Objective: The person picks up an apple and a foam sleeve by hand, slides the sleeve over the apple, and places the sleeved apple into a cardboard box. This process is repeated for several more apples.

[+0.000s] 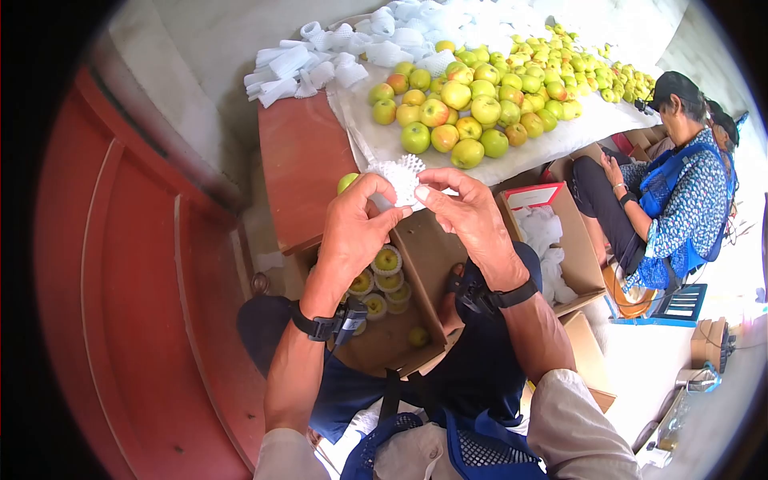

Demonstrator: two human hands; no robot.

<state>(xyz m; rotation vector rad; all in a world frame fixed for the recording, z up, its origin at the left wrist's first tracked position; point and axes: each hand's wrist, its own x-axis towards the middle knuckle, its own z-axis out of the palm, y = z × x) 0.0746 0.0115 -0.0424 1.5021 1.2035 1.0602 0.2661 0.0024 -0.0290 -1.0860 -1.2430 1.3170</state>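
Pinched between both hands is a white foam net sleeve [404,180], held up in front of the table edge. My left hand [360,216] grips its left side with thumb and forefinger. On the other side my right hand [472,212] has thumb and fingers closed on its edge. A green apple [346,182] peeks out just behind my left hand, partly hidden. Below the hands stands an open cardboard box [420,300], where several apples in foam nets [387,260] sit at the left and a bare apple [418,336] lies near the front corner.
A heap of yellow-green apples [468,128] covers the white-sheeted table [352,104], with piled foam sleeves [292,68] behind. Another box [588,272] holds white foam sleeves at right. A seated person [676,176] is beyond it. A red door [120,280] stands at left.
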